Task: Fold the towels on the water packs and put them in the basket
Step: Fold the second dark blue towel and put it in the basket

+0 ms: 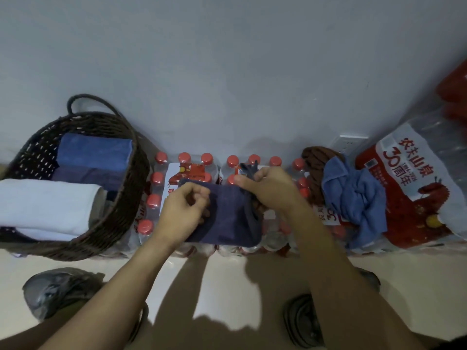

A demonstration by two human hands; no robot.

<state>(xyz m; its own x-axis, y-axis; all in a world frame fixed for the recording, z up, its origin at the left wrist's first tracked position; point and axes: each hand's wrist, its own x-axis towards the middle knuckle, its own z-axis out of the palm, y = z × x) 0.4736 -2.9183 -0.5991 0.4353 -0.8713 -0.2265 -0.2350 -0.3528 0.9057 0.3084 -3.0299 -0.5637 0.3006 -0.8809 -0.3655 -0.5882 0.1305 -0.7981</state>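
Note:
A dark navy towel [227,215] lies partly folded on the shrink-wrapped water packs [192,170] with red caps. My left hand [185,210] grips its left edge, fingers curled. My right hand [267,188] pinches the towel's right corner and lifts it, a tip of cloth sticking up past the fingers. A crumpled light blue towel [353,198] and a brown towel [316,160] lie on the packs to the right. The dark woven basket [126,198] stands at the left and holds a folded blue towel [93,150], a darker one beneath it and a white towel [48,203].
A larger red-and-white water pack [414,178] lies at the far right, under a wall socket [351,145]. The grey wall runs right behind the packs. My two shoes [58,291] stand on the pale floor below.

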